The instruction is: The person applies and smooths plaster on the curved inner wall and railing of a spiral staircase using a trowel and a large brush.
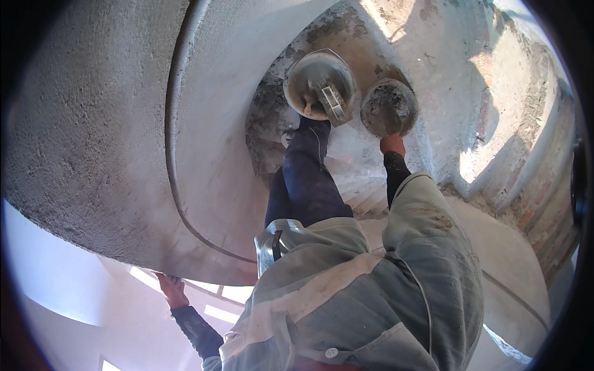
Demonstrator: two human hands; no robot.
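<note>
My right hand (393, 144) is closed at the near rim of a round bucket (411, 123) with grey, wet-looking mortar (399, 102) inside. A grey trowel-like tool (390, 119) runs from the fist into the mortar; its exact kind is hard to make out. Out to the lower left, my left hand (173, 290) rests with fingers stretched against the lower edge of a curved grey plastered wall (105, 154). To the left of the mortar bucket stands another bucket (298, 59) holding cloudy liquid. A rectangular tool with a pale open handle (334, 102) lies across its rim.
Below my legs (309, 173), pale steps (365, 188) fan out. A raised curved ridge (170, 111) runs down the plaster on the left. Rough stepped masonry (520, 123), partly sunlit, rises on the right. Bright window openings (219, 314) show beneath the wall's edge.
</note>
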